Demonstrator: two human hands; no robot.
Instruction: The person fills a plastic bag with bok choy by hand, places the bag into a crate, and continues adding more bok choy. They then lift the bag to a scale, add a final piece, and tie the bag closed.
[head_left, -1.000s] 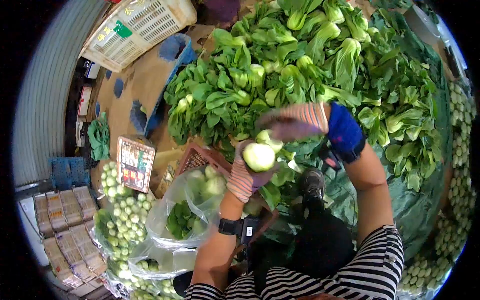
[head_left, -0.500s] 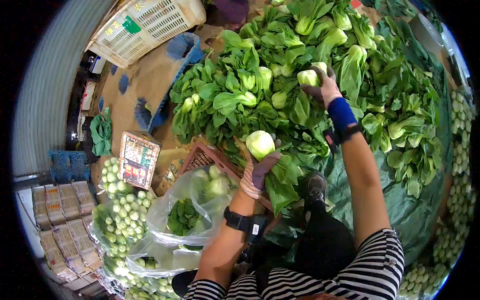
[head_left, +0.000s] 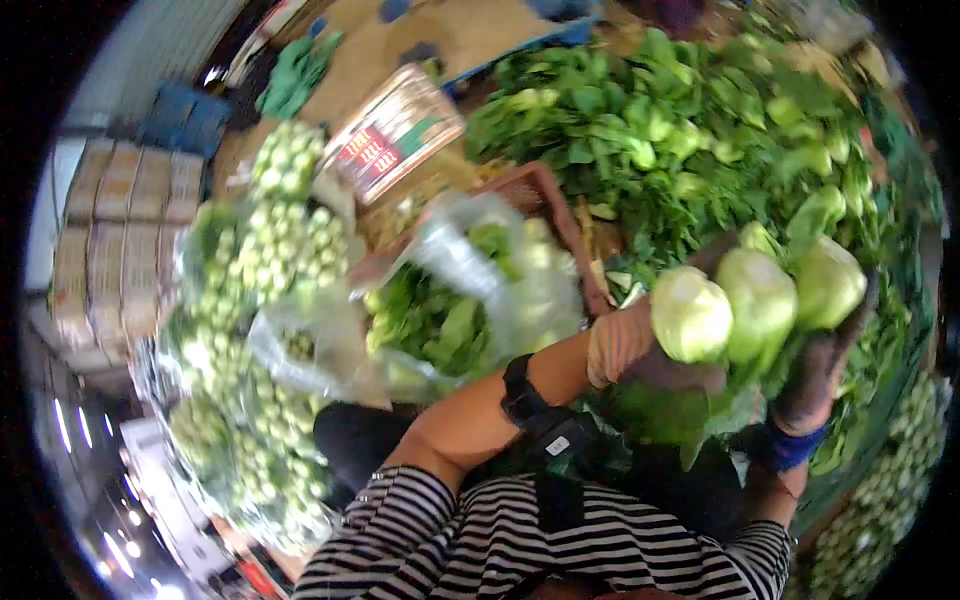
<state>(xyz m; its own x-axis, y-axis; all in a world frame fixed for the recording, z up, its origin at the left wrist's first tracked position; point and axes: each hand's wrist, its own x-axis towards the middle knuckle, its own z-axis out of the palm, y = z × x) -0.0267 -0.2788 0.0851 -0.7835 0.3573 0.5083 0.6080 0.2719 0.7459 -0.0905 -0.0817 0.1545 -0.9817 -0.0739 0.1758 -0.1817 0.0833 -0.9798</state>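
Three heads of bok choy sit side by side between my two hands, their pale bases facing up toward me. My left hand (head_left: 650, 365), in a dark-palmed glove, is closed around the leftmost bok choy (head_left: 690, 313). The middle bok choy (head_left: 757, 300) presses up against it. On the far side, my gloved right hand (head_left: 815, 375) wraps the rightmost bok choy (head_left: 828, 282). Green leaves hang down below the left hand. Behind the hands spreads a big heap of leafy bok choy (head_left: 640, 130).
Left of my hands stands a reddish-brown crate (head_left: 560, 205) lined with a clear plastic bag (head_left: 450, 245) holding greens. Beyond it lies a printed carton (head_left: 395, 130). Bagged pale vegetables (head_left: 285, 250) pile up at the left, near stacked cardboard boxes (head_left: 130, 240).
My right hand has come off the heap with bok choy and joined the left hand. Both hands are now together nearer my body, and the view has swung left toward the crate.
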